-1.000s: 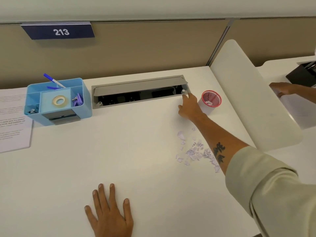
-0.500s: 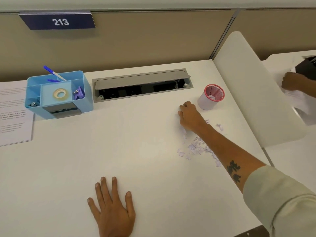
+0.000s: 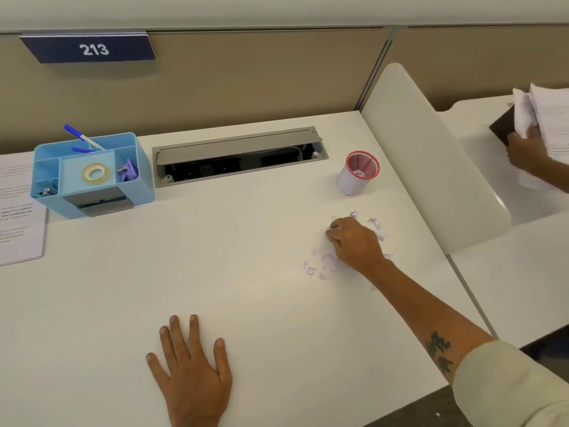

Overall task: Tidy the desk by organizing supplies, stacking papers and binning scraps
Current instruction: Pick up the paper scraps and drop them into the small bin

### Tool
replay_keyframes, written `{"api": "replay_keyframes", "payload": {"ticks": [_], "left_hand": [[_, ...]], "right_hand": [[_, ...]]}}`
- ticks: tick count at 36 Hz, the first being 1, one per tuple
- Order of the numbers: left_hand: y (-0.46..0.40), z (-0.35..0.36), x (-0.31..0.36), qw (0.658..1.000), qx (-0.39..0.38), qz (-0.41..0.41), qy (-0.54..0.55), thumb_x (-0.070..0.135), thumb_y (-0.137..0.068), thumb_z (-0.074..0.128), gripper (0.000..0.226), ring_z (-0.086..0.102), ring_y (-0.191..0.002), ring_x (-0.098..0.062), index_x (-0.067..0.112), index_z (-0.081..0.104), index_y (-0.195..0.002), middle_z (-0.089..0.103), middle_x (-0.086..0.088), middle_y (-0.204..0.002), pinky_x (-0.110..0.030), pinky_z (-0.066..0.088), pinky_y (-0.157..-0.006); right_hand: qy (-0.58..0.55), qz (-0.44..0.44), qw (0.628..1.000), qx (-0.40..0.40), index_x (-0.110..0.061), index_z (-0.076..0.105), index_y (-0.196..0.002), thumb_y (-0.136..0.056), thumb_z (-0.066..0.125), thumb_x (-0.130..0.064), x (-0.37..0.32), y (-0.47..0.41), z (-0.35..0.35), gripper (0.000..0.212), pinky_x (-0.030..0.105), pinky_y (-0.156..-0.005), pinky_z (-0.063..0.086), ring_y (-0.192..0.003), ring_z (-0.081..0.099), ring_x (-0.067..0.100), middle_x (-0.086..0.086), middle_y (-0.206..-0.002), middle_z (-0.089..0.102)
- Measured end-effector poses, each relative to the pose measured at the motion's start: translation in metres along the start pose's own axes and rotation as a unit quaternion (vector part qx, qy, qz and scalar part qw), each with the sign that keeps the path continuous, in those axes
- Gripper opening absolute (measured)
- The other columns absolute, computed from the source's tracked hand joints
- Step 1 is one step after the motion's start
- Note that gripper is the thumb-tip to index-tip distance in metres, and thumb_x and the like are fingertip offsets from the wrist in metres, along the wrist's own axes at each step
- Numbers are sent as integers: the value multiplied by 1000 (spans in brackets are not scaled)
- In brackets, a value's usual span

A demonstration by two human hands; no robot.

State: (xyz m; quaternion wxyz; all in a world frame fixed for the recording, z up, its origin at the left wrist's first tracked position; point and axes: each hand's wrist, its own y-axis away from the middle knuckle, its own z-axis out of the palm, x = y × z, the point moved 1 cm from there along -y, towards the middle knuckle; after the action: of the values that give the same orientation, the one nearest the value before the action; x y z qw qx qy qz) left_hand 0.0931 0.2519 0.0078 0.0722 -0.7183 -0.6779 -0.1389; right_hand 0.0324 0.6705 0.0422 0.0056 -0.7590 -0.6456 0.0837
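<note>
Nearest the front edge of the desk (image 3: 246,272), the left hand (image 3: 192,374) lies flat, fingers straight and spread, holding nothing; it looks like a brace for the body while the other arm reaches out.

Further in, toward the right edge, the right hand (image 3: 354,241) sits knuckles-up on the paper scraps (image 3: 320,266), fingers curled down among them. They seem to be gathering or pinching a few bits, though whether any are actually caught I cannot tell. The scraps lie loose around the hand, some on its near-left side, some beyond it toward the cup (image 3: 357,174). The scatter has no real heading; its long axis runs roughly from near-left to far-right, toward the cup.

The cup stands upright near the back right corner, mouth up, with a scrap or two already inside, so it likely serves as the bin and is kept close to the mess.

At the back left the blue organiser (image 3: 92,177) holds tape and pens, with papers (image 3: 18,211) at the left edge beside it.
</note>
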Motion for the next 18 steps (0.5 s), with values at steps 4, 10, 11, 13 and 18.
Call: {"api": "replay_keyframes", "payload": {"ticks": [4,10,11,13,18], "left_hand": [[-2,0,-1,1000,-3,-7,3,56,-101,35,77,14,-170,-33,18,36,-169,20,-12,-182,-67,8,-133],[3,-2,1,1000,2,-2,3,56,-101,35,77,12,-170,-31,19,36,-169,19,-11,-182,-66,7,-134],[2,-2,2,1000,1,-2,3,56,-101,35,77,12,-170,-31,19,36,-169,18,-11,-182,-65,7,-134],[2,-1,2,1000,-1,-1,6,56,-102,34,77,12,-170,-31,19,35,-169,18,-11,-182,-65,6,-134],[3,-1,3,1000,-1,-3,8,56,-101,34,77,12,-170,-30,19,35,-169,19,-11,-182,-64,5,-134]], "right_hand": [[6,84,996,7,-17,81,-84,-84,74,-10,18,-1,-14,10,30,-58,56,-108,65,24,-1,-107,73],[-41,279,959,9,-17,66,-133,-92,71,-34,42,3,-42,45,47,-88,56,-131,46,29,5,-136,56],[-53,311,949,-13,-16,58,-142,-93,68,-40,44,3,-41,54,49,-95,53,-138,40,30,7,-145,49],[-90,355,928,-64,-14,40,-154,-96,62,-49,47,4,-36,72,52,-110,43,-151,24,31,11,-161,33],[-176,360,909,-113,-14,20,-164,-100,55,-54,38,-2,-20,84,48,-127,17,-160,4,30,15,-172,10]]}}
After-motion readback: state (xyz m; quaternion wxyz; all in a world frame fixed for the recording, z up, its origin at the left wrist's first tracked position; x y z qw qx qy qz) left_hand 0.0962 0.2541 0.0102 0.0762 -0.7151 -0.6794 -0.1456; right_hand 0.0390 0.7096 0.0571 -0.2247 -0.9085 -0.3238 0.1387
